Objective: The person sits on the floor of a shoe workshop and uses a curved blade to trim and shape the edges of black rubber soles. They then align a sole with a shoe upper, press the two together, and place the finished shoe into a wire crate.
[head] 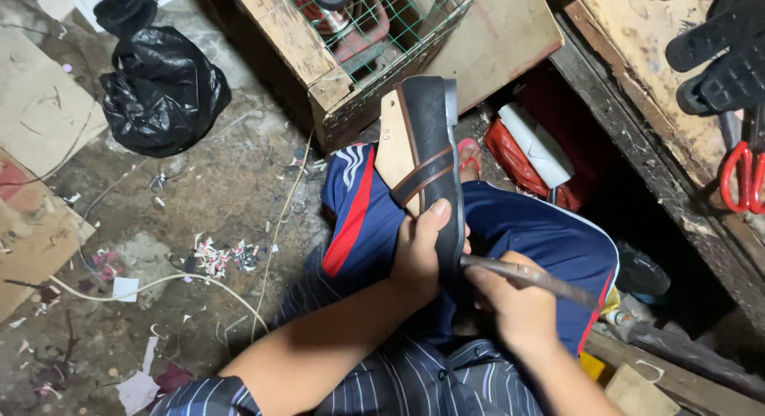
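Shoe on last, held on lap

Head view: shoe [426, 157] rests on the blue shorts [542, 233], toe pointing toward the wooden crate [319, 57]. Left hand [418, 257] fingers clamped around its heel end. Right hand [514, 300] fingers closed on a metal tool [530, 276], tip touching the sole edge. Black bag [159, 89] well apart.

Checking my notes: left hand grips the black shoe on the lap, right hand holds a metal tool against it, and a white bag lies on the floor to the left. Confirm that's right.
One slip: the bag on the floor is black, not white, as the head view shows. The left hand does grip the black shoe, and the right hand holds the metal tool against it.
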A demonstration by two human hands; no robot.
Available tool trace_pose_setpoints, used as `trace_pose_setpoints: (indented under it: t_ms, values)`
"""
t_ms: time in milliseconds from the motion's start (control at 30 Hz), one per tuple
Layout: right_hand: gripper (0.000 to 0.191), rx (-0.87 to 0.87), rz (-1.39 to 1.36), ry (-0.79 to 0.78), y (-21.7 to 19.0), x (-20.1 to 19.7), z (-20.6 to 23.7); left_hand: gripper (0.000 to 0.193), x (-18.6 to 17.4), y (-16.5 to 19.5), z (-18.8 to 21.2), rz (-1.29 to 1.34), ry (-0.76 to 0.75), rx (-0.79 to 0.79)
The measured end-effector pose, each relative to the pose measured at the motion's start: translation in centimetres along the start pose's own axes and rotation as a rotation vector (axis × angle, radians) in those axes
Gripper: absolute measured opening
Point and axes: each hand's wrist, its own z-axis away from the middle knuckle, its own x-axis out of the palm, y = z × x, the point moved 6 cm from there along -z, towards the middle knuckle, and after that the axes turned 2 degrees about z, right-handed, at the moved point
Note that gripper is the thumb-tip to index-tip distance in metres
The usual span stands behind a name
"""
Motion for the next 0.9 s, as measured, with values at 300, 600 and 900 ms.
trace_pose_setpoints:
  t_ms: [300, 600, 900]
  values:
    - [0.036, -0.268, 0.643, 0.040, -4.7, -0.4, -0.5, 0.030, 0.5, 1.7, 0.7, -0.056, -0.022, 0.209]
    - [0.034, -0.203, 0.525, -0.026, -6.6, 0.1, -1.4, 0.033, 0.9, 1.3, 1.5, -0.005, -0.033, 0.214]
    - [0.029, -0.362, 0.418, 0.110, -1.9, -0.1, 3.4, 0.051, 0.3, -0.8, 0.7, 0.116, -0.066, -0.060]
